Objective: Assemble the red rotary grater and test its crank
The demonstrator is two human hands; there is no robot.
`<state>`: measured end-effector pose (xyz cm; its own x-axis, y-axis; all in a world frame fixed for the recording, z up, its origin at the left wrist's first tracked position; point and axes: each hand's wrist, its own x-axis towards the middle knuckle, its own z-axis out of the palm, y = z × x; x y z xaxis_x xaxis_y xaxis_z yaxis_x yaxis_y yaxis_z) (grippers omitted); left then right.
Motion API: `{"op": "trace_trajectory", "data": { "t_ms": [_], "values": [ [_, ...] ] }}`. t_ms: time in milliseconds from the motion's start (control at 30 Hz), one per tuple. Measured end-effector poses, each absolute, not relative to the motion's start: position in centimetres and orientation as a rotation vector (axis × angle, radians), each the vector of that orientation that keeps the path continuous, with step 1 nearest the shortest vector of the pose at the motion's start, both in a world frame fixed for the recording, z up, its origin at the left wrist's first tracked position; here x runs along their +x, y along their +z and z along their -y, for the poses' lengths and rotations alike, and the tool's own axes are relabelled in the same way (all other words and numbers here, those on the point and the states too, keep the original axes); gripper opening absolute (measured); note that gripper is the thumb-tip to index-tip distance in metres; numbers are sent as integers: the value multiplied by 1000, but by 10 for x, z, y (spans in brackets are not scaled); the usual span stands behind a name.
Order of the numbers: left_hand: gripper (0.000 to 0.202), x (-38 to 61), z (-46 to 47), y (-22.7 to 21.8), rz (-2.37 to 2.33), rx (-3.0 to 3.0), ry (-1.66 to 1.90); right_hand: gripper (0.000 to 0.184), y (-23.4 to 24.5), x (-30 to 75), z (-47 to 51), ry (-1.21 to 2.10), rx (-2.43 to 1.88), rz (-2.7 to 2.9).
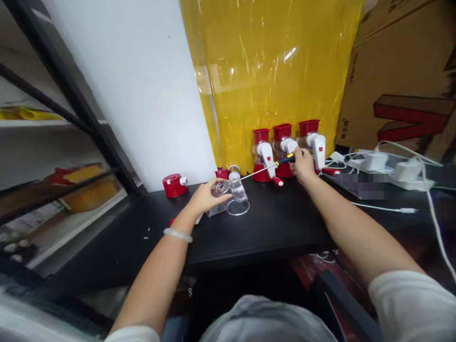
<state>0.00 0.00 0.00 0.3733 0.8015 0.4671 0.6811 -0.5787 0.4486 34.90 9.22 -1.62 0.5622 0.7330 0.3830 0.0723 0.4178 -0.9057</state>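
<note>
My left hand (pixel 207 195) is closed around a clear plastic housing (pixel 239 192), held just over the black table. In my right hand (pixel 302 165) is a screwdriver (pixel 285 160) with a black and yellow handle, its long shaft pointing left. The shaft's tip reaches the clear housing near its upper side; whether it touches a screw is too small to tell. Behind the housing stand a red part (pixel 221 173) and a white-rimmed round piece (pixel 234 170). A red base with a white knob (pixel 175 185) sits farther left.
Three red-and-white hand-crank graters (pixel 262 154) stand in a row by the yellow plastic sheet (pixel 278 71). White power strips (pixel 409 175) with cables and a dark flat device (pixel 359 184) lie to the right. A black metal shelf (pixel 89 118) rises at left; a large cardboard box (pixel 399 71) is at right.
</note>
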Motion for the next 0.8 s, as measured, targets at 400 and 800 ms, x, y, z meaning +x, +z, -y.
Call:
{"op": "trace_trajectory", "data": {
  "t_ms": [400,800],
  "values": [
    [57,-1,-3,-2,-1343,2455,1002,40,-10,345,-81,566,-991,889],
    [57,0,0,0,-1348,2447,1000,12,-11,348,-91,696,-832,798]
  ]
}}
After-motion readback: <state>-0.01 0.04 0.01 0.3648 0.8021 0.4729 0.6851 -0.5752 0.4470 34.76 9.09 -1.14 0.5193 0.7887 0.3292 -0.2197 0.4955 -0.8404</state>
